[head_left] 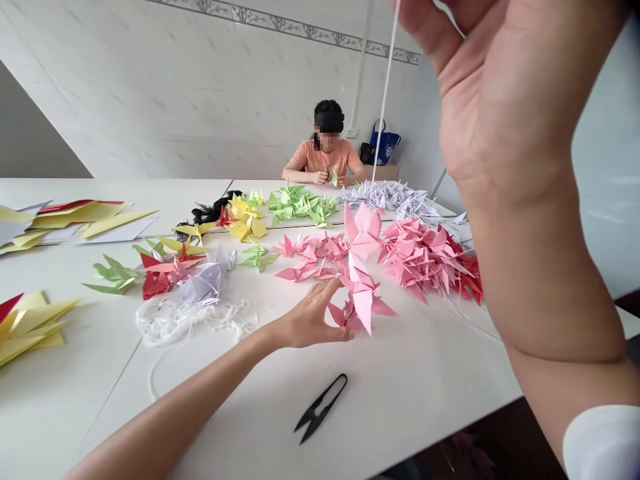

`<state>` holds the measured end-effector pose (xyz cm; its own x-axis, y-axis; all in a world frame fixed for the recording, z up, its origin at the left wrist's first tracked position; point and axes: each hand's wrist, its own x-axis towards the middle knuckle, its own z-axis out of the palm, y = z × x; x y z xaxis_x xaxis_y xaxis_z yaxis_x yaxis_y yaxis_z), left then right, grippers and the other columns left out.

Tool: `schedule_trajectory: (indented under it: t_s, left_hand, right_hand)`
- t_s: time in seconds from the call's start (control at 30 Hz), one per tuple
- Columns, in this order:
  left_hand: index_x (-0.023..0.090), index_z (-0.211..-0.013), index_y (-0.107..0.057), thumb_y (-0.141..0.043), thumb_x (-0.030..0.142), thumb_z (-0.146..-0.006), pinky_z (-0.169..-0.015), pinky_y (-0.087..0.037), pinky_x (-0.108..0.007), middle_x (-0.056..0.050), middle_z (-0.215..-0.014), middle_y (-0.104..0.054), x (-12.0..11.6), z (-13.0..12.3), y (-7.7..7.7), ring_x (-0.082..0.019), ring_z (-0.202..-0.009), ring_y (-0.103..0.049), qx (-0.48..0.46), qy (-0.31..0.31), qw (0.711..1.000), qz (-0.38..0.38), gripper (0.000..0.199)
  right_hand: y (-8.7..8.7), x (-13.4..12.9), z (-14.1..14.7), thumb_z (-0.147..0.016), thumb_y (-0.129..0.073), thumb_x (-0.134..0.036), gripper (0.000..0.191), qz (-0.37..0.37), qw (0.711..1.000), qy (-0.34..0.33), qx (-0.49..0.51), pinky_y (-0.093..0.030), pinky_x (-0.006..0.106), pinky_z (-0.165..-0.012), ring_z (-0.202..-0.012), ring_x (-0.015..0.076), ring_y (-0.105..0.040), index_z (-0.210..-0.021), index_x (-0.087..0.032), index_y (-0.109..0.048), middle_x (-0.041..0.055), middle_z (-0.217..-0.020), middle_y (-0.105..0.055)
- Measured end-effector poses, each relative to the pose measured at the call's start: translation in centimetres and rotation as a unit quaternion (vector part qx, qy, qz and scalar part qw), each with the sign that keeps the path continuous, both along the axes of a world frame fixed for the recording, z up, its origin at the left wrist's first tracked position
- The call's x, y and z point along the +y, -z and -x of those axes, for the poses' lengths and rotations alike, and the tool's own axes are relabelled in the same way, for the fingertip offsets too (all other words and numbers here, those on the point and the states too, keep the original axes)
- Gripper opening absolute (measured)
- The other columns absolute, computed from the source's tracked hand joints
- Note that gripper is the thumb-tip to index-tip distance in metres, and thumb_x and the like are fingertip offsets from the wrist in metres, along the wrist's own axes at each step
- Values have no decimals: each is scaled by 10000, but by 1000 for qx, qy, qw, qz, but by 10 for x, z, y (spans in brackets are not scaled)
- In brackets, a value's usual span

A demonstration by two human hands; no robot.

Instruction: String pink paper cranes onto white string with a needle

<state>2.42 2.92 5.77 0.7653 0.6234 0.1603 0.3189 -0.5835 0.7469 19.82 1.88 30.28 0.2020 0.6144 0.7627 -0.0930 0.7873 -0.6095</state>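
Observation:
My right hand (pixel 490 87) is raised high at the upper right, its fingertips partly cut off by the frame edge. It pinches a white string (pixel 385 93), which runs down taut to a hanging column of pink folded-paper cranes (pixel 363 230). Around the lower cranes of that column curls my left hand (pixel 313 317), thumb below and fingers above, with a pink paper crane (pixel 345 317) between them. Parts of its fingertips are hidden behind the paper. On the table in front lie black thread snips (pixel 320 410), blades toward me.
Piles of pink cranes (pixel 417 257), green cranes (pixel 303 203), white cranes (pixel 393 197) and yellow cranes (pixel 245 217) cover the table's middle and far side. Tangled white string (pixel 190 320) lies left, near paper sheets (pixel 100 220). A person (pixel 325 157) sits opposite, handling green paper.

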Motion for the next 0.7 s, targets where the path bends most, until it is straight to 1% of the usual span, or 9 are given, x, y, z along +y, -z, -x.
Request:
schedule_trajectory:
  t_s: [0.07,0.1,0.23,0.3,0.37,0.47,0.53,0.63,0.7]
  left_hand:
    - [188,-1325,-555,-811,358,-747,-1094,-446,-531,-167,-1377,-581,-7,-3,-3,-385,-1277,-540,-36,-4,999,20,655]
    - [187,-1256,-592,-809,365,-757,-1054,-483,-493,-149,-1310,-620,-10,-4,-6,-358,-1217,-584,-61,-1,997,45,573]
    - [213,-1151,-627,-709,451,-887,-923,-540,-359,-98,-1208,-675,-18,-1,-22,-277,-1131,-641,-152,7,968,199,364]
    - [203,-1109,-635,-626,500,-944,-905,-527,-324,-93,-1178,-688,-20,2,-29,-246,-1103,-642,-189,5,954,232,340]
    - [175,-967,-628,-541,571,-973,-822,-522,-307,-83,-1004,-703,-22,4,-35,-211,-938,-653,-203,-4,951,232,405]
    - [183,-826,-557,-474,626,-981,-663,-476,-288,-26,-753,-629,-21,6,-41,-162,-694,-582,-189,-25,958,216,477]
    - [184,-860,-571,-518,610,-968,-660,-459,-279,-22,-776,-631,-19,7,-43,-162,-717,-583,-188,-21,960,206,443]
    - [174,-906,-593,-597,576,-933,-737,-468,-283,-46,-910,-668,-14,8,-42,-185,-840,-622,-205,-1,953,221,402]
    - [181,-871,-558,-588,552,-943,-751,-471,-296,-35,-874,-662,-11,9,-40,-183,-811,-627,-214,-1,948,237,379]
  right_hand:
    - [-5,1,8,-915,-443,-177,139,-57,998,17,9,-662,223,-853,-1211,236,-690,-834,-209,-552,-134,-758,-588]
    - [-6,0,11,-901,-453,-177,122,-78,997,23,3,-672,259,-839,-1165,248,-718,-822,-204,-543,-130,-727,-598]
    - [4,0,11,-965,-430,-231,110,-115,991,29,-67,-668,281,-808,-897,116,-797,-868,-246,-482,-121,-780,-686]
    - [12,6,5,-1012,-417,-213,164,-120,988,32,-87,-649,245,-768,-803,69,-771,-858,-262,-445,-105,-806,-702]
    - [18,16,-5,-1021,-409,-164,206,-119,990,5,-78,-630,242,-730,-752,75,-745,-841,-263,-417,-76,-807,-716]
    - [22,32,-19,-1001,-394,-104,243,-98,994,-9,-45,-623,290,-707,-700,113,-722,-823,-264,-436,-44,-778,-724]
    - [22,38,-25,-984,-416,-109,248,-83,996,-3,-35,-629,325,-719,-701,138,-720,-803,-274,-461,-31,-777,-728]
    - [21,41,-29,-937,-485,-119,243,-74,997,7,-27,-634,353,-728,-700,167,-721,-762,-288,-475,-22,-768,-726]
    - [21,39,-29,-919,-506,-132,233,-78,997,9,-26,-636,364,-733,-699,176,-721,-752,-290,-471,-20,-761,-720]
